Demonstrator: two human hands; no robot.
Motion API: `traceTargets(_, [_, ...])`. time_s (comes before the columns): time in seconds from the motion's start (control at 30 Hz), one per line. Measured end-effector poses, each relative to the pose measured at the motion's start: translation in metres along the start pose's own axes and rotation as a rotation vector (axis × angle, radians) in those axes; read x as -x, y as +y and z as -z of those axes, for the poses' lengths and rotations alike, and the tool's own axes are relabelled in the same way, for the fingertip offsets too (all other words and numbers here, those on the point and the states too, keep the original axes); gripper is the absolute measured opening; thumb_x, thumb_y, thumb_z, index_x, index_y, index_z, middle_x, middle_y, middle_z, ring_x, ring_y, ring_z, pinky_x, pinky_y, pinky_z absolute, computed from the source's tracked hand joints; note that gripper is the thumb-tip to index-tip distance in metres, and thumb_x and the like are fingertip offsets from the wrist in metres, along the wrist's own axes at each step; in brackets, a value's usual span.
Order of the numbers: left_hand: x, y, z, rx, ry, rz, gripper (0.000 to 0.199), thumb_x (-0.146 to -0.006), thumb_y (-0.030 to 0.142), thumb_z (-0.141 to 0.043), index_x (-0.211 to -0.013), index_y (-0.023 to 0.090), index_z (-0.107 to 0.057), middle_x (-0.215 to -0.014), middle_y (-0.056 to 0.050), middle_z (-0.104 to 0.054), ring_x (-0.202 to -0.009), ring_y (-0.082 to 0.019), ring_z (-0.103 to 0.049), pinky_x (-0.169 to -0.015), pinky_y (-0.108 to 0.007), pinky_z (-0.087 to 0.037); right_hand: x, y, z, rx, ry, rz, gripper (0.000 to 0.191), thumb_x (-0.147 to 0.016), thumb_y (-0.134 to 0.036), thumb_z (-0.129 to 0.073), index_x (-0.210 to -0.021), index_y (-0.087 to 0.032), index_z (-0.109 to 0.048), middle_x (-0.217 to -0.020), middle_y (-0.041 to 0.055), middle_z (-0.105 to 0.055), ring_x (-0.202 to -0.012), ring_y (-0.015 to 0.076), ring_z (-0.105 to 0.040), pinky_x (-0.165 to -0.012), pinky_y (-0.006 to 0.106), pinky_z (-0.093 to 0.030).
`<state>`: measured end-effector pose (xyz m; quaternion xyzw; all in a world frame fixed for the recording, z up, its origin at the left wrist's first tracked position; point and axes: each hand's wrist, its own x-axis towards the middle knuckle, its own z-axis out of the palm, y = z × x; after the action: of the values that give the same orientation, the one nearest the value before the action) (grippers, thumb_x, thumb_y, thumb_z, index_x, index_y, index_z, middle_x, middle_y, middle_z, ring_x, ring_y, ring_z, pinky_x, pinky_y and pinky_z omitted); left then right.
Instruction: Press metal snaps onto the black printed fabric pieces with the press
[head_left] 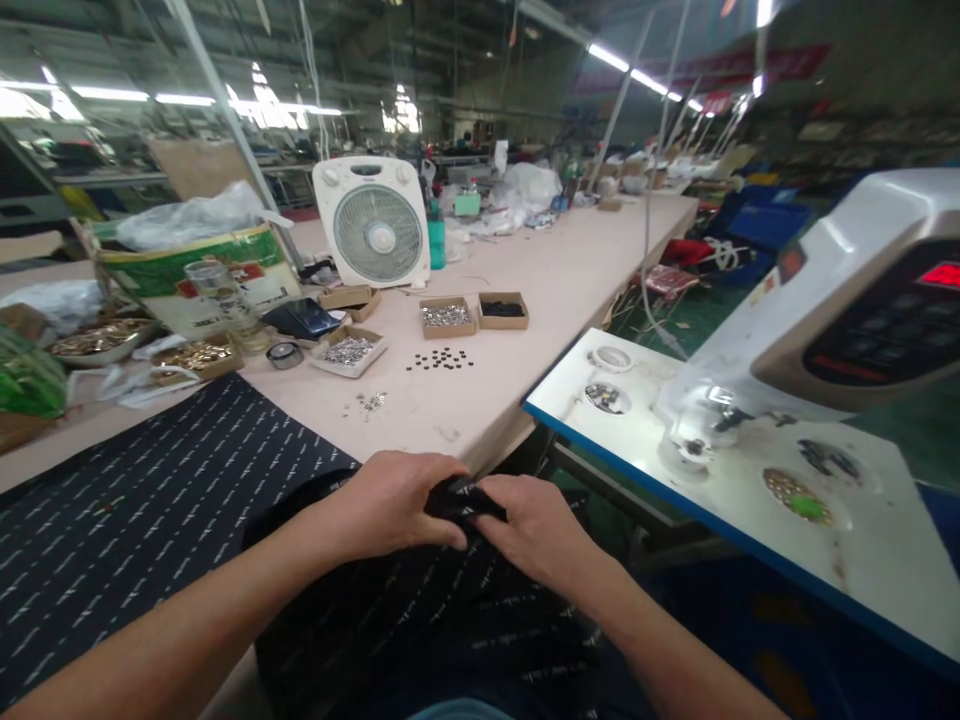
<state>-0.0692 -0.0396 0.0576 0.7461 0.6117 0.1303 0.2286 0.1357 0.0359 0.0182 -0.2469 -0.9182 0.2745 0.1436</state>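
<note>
Dark cloth (450, 610) with pale print, nearest, gathered below the hands; more covers the near left table (585, 250). Two hands: left hand (386, 505) and right hand (536, 525) closed, fingers and thumbs pinching one fold between them, near centre. One white fan (380, 230), far. Loose on the table: some twenty black pieces (442, 360), one small silver cluster (371, 402). Containers: one box (448, 331) of silver pieces, one box (503, 322) of black to its right; one shallow tray (349, 362), silver, nearer left; one box (206, 370), gold-coloured, farther left. Right: one machine (825, 290), four round wells (799, 497) about it, one holding brassy bits and something green.
</note>
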Motion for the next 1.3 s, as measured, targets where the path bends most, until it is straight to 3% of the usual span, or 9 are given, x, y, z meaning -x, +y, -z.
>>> traceTargets(0.07, [0.001, -0.005, -0.001, -0.127, -0.066, 0.037, 0.043, -0.073, 0.039, -0.079, -0.113, 0.026, -0.068, -0.105, -0.004, -0.074, -0.097, -0.027, -0.067, -0.078, -0.03, -0.044, 0.0, 0.007, 0.003, -0.042, 0.012, -0.06, 0.018, -0.096, -0.027, -0.061, -0.081, -0.021, -0.069, -0.081, 0.0002, -0.069, -0.078, 0.0166, -0.063, -0.071, 0.028, -0.041])
traceTargets(0.13, [0.001, -0.01, -0.003, -0.193, -0.136, 0.068, 0.02, -0.081, 0.029, -0.066, -0.1, 0.023, -0.07, -0.096, -0.006, -0.074, -0.091, -0.026, -0.067, -0.073, -0.03, -0.043, 0.001, 0.009, 0.009, -0.1, 0.015, -0.055, 0.015, -0.094, -0.026, -0.062, -0.083, -0.02, -0.069, -0.086, 0.001, -0.068, -0.081, 0.0161, -0.061, -0.072, 0.027, -0.041])
traceTargets(0.2, [0.0, -0.015, -0.004, -0.172, -0.15, 0.083, 0.015, -0.084, 0.02, -0.054, -0.088, 0.021, -0.068, -0.086, -0.005, -0.073, -0.082, -0.023, -0.066, -0.069, -0.029, -0.04, 0.001, 0.009, 0.017, -0.175, -0.006, -0.039, 0.007, -0.092, -0.022, -0.065, -0.09, -0.02, -0.07, -0.093, 0.0014, -0.069, -0.086, 0.0162, -0.061, -0.076, 0.027, -0.041])
traceTargets(0.3, [-0.005, -0.021, -0.003, 0.131, -0.199, 0.05, 0.016, -0.082, 0.016, -0.05, -0.084, 0.02, -0.065, -0.079, 0.0, -0.068, -0.076, -0.018, -0.061, -0.066, -0.025, -0.04, 0.0, 0.009, 0.027, -0.258, -0.049, -0.111, 0.007, -0.091, -0.023, -0.063, -0.088, -0.02, -0.069, -0.086, -0.0007, -0.068, -0.08, 0.0155, -0.06, -0.071, 0.026, -0.041])
traceTargets(0.43, [-0.01, -0.026, -0.001, 0.65, -0.481, 0.059, 0.014, -0.082, 0.026, -0.064, -0.094, 0.02, -0.067, -0.082, 0.005, -0.067, -0.074, -0.014, -0.058, -0.067, -0.021, -0.044, 0.006, 0.01, 0.038, -0.342, -0.082, -0.224, 0.007, -0.087, -0.026, -0.067, -0.087, -0.019, -0.07, -0.079, -0.0018, -0.069, -0.072, 0.0154, -0.06, -0.062, 0.025, -0.039])
traceTargets(0.6, [-0.007, -0.028, -0.011, 0.936, -0.664, 0.166, 0.038, -0.071, 0.033, -0.083, -0.105, 0.02, -0.07, -0.095, 0.001, -0.074, -0.08, -0.016, -0.065, -0.077, -0.025, -0.054, 0.015, 0.009, 0.041, -0.436, -0.109, -0.288, 0.017, -0.089, -0.033, -0.066, -0.091, -0.019, -0.075, -0.083, -0.0002, -0.073, -0.076, 0.0168, -0.064, -0.068, 0.026, -0.044])
traceTargets(0.8, [-0.005, -0.029, -0.011, 0.895, -0.534, 0.138, 0.043, -0.079, 0.049, -0.077, -0.108, 0.018, -0.069, -0.103, -0.003, -0.074, -0.089, -0.019, -0.066, -0.079, -0.027, -0.054, 0.019, 0.005, 0.028, -0.538, -0.059, -0.345, 0.025, -0.093, -0.04, -0.061, -0.084, -0.018, -0.07, -0.076, -0.0012, -0.067, -0.07, 0.0145, -0.058, -0.062, 0.024, -0.042])
traceTargets(0.97, [-0.006, -0.028, -0.008, 0.877, -0.405, 0.165, 0.041, -0.088, 0.054, -0.066, -0.104, 0.016, -0.07, -0.092, -0.002, -0.072, -0.077, -0.015, -0.062, -0.07, -0.023, -0.049, 0.017, -0.001, 0.025, -0.514, -0.114, -0.323, 0.032, -0.096, -0.043, -0.055, -0.076, -0.019, -0.064, -0.07, -0.0025, -0.06, -0.065, 0.0129, -0.052, -0.058, 0.023, -0.038])
traceTargets(1.3, [-0.008, -0.016, -0.019, 1.001, -0.302, 0.286, 0.047, -0.087, 0.06, -0.064, -0.093, 0.014, -0.069, -0.071, 0.001, -0.064, -0.059, -0.011, -0.051, -0.057, -0.022, -0.04, 0.021, -0.008, 0.025, -0.399, 0.085, -0.295, 0.01, -0.092, -0.028, -0.061, -0.093, -0.021, -0.068, -0.087, -0.001, -0.07, -0.08, 0.0166, -0.062, -0.073, 0.027, -0.044])
